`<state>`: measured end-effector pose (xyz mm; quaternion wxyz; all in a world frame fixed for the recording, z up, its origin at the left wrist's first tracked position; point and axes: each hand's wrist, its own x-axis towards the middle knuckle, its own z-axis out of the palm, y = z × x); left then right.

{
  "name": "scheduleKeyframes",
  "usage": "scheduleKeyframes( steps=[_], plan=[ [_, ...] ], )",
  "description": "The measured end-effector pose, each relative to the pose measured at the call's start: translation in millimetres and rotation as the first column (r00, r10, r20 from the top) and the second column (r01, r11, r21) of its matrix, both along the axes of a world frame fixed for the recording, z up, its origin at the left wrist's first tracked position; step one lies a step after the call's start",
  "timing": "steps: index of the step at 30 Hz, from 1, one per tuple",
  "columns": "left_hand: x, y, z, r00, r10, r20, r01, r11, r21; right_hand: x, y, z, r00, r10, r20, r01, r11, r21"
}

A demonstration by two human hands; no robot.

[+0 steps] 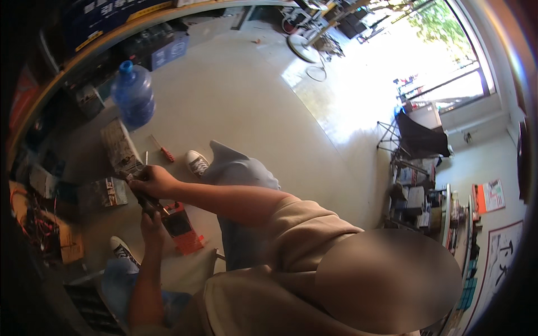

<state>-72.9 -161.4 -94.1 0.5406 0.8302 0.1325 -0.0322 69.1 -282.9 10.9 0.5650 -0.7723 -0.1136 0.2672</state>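
Note:
My right hand (156, 181) is closed, fingers pinched around the upper end of a dark, elongated object (143, 198) whose kind I cannot make out. From below, my left hand (151, 223) grips the lower end of that same object. A thin pale rod (147, 158) sticks up beside my right fingers; whether it is held is unclear. Just beyond the hands lies a long, worn grey block (119, 144). Next to my left hand is a red-orange flat case with a black middle (180, 225). A screwdriver with a red handle (167, 154) rests on the floor.
A blue water jug (133, 96) stands at the left, beyond the grey block. A smaller printed box (110, 192) sits left of my hands. Red wires (35, 215) crowd the far left edge. A black folding chair (420, 134) and shelves (451, 235) line the right side.

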Motion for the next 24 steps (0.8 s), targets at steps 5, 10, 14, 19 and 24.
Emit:
scheduleKeyframes(
  steps=[5, 10, 14, 19, 24],
  plan=[
    [2, -4, -7, 0.996, -0.075, -0.05, 0.069, 0.991, -0.111, -1, -15, -1, 0.999, -0.045, 0.004, 0.045, 0.999, 0.001],
    [14, -22, 18, 0.996, -0.027, -0.088, -0.006, 0.935, -0.355, 6, -26, -6, 0.991, -0.093, -0.091, 0.094, 0.996, 0.002],
    [20, -10, 4, 0.995, 0.014, -0.102, -0.05, 0.932, -0.359, 6, -29, 4, 0.988, -0.125, -0.092, 0.126, 0.992, -0.001],
    [24, -17, 15, 0.992, 0.054, -0.113, -0.088, 0.94, -0.329, 1, -27, -4, 0.99, -0.13, -0.057, 0.133, 0.99, 0.041],
    [19, -15, 9, 0.992, 0.116, -0.044, -0.124, 0.949, -0.29, -5, -25, -3, 0.999, -0.015, 0.037, 0.016, 0.999, -0.039]
  ],
)
